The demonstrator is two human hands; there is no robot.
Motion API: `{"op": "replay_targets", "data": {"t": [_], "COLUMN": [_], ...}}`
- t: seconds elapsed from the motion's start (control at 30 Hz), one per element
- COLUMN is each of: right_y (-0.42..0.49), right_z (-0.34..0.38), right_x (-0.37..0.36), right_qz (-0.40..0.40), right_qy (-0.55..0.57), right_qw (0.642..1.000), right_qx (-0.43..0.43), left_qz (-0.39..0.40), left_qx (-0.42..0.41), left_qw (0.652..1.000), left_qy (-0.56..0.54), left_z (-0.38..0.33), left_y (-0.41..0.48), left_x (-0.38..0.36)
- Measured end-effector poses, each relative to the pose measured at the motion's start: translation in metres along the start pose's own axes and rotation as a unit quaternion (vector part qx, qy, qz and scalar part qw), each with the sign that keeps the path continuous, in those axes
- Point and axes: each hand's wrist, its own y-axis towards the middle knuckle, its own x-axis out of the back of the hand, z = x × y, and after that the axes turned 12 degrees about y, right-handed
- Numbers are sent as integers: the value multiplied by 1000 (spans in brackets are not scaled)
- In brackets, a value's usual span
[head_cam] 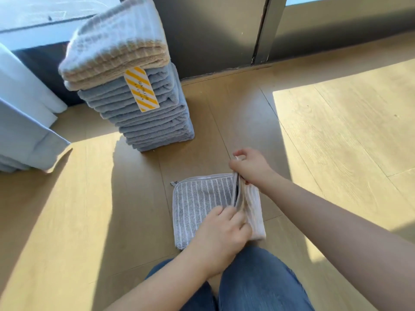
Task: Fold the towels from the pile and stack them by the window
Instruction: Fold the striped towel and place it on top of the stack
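Between both sets of fingertips: raised flap edge of the grey striped towel [197,203]; its other part lies flat on the floor [336,131].
Right hand [251,169]: thumb and fingers pinch the flap's far end, apparently to keep the edge taut.
Left hand [222,232]: fingers curled, pinching the near end of the same edge, likely to keep the fold straight.
Beyond the right fingertips: stack [143,122] of folded towels by the window frame [262,30], with a yellow-striped tag [142,89] on its front.
Step (judged): mid-fold; towel not yet stacked.
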Motion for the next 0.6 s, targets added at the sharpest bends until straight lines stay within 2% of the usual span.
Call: {"op": "replay_targets", "data": {"t": [0.1, 0.2, 0.33, 0.43, 0.47, 0.53, 0.6], "right_y": [-1, 1, 3, 0, -2, -6, -12], "right_z": [6, 6, -3, -13, -16, -24, -33], "right_x": [-50, -89, -122, -130, -127, -117, -103], "right_qz": [53, 95, 159, 220, 225, 199, 118], "right_qy": [-55, -94, -147, -110, -103, -148, -250], "right_qw": [997, 990, 976, 969, 968, 964, 942], "right_qx": [24, 35, 36, 33, 37, 91, 188], "left_qz": [47, 130, 229, 315, 327, 304, 219], "left_qx": [22, 67, 140, 175, 180, 210, 245], "left_qw": [999, 988, 952, 909, 904, 911, 933], "left_qy": [-5, -42, -148, -207, -208, -184, -146], "left_z": [26, 46, 62, 72, 73, 74, 73], "left_y": [-40, -71, -91, -90, -89, -84, -78], "left_x": [-5, -15, -34, -42, -44, -46, -50]}}
